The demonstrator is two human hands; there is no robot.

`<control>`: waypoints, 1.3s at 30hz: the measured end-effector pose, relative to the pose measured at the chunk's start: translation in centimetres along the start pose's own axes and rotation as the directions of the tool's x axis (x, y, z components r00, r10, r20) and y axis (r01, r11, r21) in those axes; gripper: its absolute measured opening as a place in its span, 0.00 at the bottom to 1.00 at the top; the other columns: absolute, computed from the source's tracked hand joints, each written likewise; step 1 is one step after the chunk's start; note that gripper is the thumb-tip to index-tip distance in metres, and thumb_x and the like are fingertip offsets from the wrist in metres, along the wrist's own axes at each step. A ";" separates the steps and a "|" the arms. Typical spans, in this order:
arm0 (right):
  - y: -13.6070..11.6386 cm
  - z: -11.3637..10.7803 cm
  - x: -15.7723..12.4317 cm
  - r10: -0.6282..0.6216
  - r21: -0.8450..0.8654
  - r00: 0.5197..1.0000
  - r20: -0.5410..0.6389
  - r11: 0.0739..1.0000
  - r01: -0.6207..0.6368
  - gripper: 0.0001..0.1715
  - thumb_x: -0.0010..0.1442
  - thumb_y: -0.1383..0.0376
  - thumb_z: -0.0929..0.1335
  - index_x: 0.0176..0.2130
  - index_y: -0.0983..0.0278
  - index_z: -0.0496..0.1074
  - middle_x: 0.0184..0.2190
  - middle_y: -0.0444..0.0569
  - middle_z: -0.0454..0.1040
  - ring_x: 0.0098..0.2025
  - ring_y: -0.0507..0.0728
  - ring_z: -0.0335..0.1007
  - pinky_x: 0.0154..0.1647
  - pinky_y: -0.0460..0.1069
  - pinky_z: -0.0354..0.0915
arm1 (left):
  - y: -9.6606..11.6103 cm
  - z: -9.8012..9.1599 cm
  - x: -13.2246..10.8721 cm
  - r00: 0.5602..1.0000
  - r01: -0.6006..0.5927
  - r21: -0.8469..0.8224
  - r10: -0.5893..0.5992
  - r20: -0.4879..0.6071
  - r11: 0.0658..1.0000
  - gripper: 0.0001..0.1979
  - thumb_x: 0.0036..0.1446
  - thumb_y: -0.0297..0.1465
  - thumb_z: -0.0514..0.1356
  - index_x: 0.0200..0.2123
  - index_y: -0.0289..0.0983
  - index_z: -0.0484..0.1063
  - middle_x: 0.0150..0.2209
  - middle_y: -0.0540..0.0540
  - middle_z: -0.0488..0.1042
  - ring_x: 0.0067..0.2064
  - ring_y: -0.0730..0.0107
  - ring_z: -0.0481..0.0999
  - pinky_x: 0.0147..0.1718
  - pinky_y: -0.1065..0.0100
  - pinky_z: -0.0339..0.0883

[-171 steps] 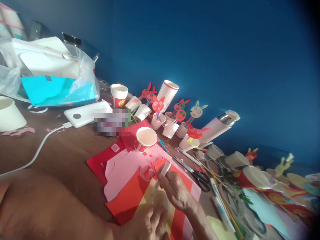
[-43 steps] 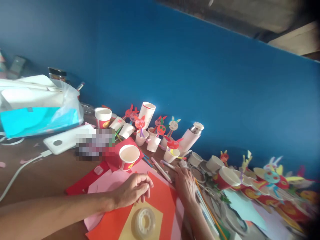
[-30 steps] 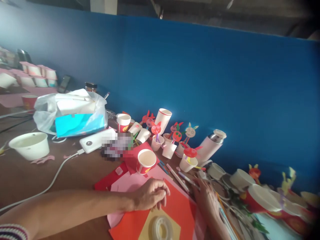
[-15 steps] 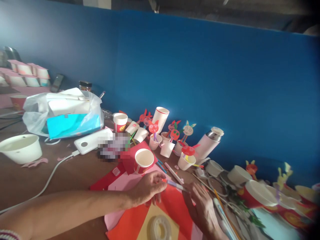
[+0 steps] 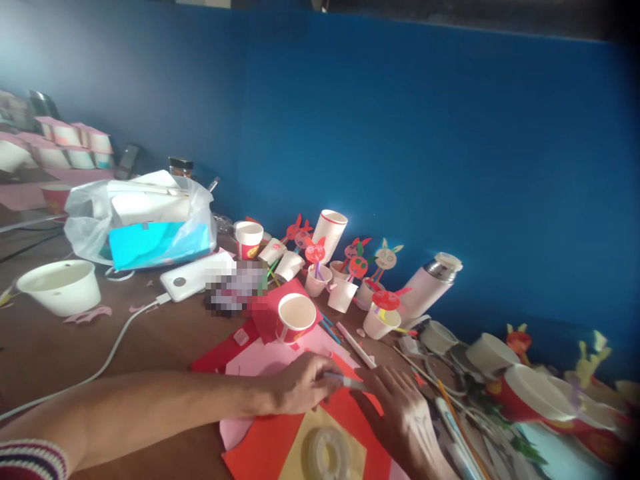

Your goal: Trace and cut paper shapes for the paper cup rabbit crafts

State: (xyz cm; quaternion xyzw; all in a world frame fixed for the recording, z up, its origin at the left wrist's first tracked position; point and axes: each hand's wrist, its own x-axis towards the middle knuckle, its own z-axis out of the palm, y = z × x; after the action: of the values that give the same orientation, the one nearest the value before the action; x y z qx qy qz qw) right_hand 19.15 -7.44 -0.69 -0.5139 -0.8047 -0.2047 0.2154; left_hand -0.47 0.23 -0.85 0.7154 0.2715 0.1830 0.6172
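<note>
Facing a blue wall (image 5: 400, 147), a person leans over a brown wooden table (image 5: 100, 360) crowded with paper-cup rabbit puppets (image 5: 357, 273), a pale pink thermos (image 5: 430, 283) and a white power bank (image 5: 193, 277). Sheets of red and pink craft paper (image 5: 260, 447) lie under the hands. The left hand (image 5: 300, 385) and right hand (image 5: 400, 417) are together, their fingers pinching opposite ends of a slim marker (image 5: 345, 381), held just above the paper. A roll of clear tape (image 5: 327, 453) rests on yellow paper (image 5: 293, 463) just below the hands.
</note>
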 end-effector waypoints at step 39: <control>-0.8 0.5 0.0 0.135 0.135 0.990 0.036 0.981 -0.139 0.17 0.63 0.60 0.61 0.46 0.69 0.66 0.27 0.51 0.74 0.28 0.58 0.72 0.26 0.48 0.62 | 2.0 -0.2 -0.9 0.988 -0.127 0.157 0.139 -0.066 0.979 0.13 0.58 0.36 0.51 0.25 0.35 0.61 0.21 0.54 0.57 0.24 0.78 0.57 0.22 0.75 0.51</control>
State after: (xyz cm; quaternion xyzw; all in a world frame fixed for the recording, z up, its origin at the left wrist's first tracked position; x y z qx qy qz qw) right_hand 18.33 -7.53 -1.20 -0.5547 -0.7824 -0.1267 0.2533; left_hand -0.98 -0.32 1.24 0.7694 0.2598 0.2300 0.5363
